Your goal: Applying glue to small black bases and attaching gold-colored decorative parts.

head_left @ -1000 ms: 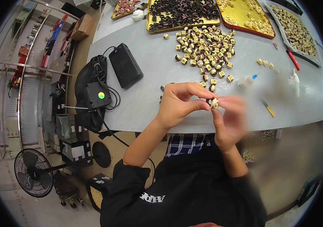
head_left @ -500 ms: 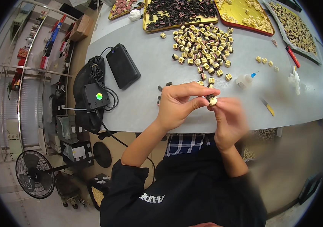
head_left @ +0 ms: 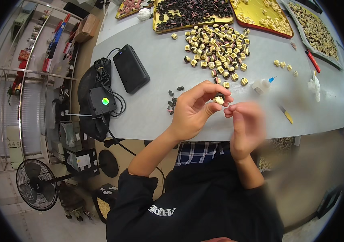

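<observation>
Here, we pinch a small rounded black-and-cream piece (head_left: 219, 99) between the thumb and fingers of our left hand (head_left: 194, 111). Our right hand (head_left: 246, 127) curls just beside it, partly blurred — we cannot tell whether it grips anything. Below spreads a smooth grey tabletop (head_left: 148, 111); a black round-caged fan (head_left: 37, 184) stands to our left. Farther out, a yellow rectangular tray (head_left: 154, 24) carries dark curved pieces (head_left: 192, 12) — beside it, a red-rimmed yellow tray (head_left: 253, 10) bears cream pieces (head_left: 276, 26).

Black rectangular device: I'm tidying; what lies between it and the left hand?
Several small dark pieces lie on the grey tabletop, in the head view.
</observation>
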Motion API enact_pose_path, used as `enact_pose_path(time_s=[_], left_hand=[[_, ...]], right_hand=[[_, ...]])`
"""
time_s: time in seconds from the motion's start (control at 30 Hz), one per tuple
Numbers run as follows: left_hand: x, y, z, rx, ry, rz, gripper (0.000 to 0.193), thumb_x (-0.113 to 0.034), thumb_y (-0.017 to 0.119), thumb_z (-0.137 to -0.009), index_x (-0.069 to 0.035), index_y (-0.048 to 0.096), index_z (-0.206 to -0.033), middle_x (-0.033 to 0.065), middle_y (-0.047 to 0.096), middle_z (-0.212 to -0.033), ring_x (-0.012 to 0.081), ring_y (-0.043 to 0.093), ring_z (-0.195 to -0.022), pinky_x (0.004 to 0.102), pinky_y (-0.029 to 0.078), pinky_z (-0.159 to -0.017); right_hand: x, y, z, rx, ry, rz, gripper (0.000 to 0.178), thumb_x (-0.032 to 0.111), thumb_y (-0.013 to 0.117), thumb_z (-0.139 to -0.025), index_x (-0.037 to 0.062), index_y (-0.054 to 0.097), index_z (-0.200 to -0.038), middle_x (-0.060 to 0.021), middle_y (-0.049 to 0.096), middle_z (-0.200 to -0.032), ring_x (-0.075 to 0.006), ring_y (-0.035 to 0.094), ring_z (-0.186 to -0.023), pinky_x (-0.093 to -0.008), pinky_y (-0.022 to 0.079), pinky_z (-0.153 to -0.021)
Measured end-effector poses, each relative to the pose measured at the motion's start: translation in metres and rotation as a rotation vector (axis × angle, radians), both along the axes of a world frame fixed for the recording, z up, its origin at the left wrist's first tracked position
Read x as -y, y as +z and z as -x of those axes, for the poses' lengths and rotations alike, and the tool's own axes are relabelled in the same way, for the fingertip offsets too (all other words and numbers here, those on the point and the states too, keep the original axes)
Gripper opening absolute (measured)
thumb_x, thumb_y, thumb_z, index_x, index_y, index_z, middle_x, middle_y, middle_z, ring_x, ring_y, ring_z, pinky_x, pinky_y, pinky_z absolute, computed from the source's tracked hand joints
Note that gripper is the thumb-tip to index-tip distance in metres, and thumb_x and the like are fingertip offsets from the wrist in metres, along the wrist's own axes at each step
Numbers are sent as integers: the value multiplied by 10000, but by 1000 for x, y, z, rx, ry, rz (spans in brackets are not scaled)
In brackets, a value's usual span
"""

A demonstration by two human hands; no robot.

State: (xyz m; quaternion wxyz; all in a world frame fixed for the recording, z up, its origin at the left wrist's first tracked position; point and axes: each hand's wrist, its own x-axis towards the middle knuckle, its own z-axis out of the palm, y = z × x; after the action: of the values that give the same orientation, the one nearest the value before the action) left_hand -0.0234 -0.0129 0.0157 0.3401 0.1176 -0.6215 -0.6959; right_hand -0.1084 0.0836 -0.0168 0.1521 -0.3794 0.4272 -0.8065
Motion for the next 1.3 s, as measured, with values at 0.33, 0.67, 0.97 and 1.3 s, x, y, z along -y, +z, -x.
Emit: enact_pose_path(time_s=[0.33,0.67,0.97,1.3], left_hand=[[6,0,-6,9,-26,120,369,-340,580,-846,28,577,-882,103,575,-785,165,569,-707,276,469,-660],[7,-1,-10,38,-306,64,533,-507,516,-822,19,605,-833,102,607,-756,177,594,-685,279,464,-644],[8,-8,-8,15,-299,180,483,-467,545,-826,9,620,-793,99,633,-704,192,582,-672,310,450,-648],[5,-4,-10,9,-366,-17,201,-153,643,-799,41,604,-833,93,583,-760,182,525,-723,283,408,-678]], right_hand=[[-6,-6,4,21,33,28,212,-66,534,-792,-32,487,-996,-145,509,-929,-200,536,-839,-290,462,-719],[-1,5,8,-286,10,1,421,66,667,-683,0,544,-1080,-169,491,-1087,-259,464,-991,-363,388,-834],[-6,-1,7,-406,-46,-41,347,51,701,-644,24,610,-978,-166,515,-1083,-244,485,-908,-342,409,-770],[-4,2,7,-293,32,44,263,69,649,-737,-42,598,-970,-165,525,-975,-261,510,-878,-334,448,-719]])
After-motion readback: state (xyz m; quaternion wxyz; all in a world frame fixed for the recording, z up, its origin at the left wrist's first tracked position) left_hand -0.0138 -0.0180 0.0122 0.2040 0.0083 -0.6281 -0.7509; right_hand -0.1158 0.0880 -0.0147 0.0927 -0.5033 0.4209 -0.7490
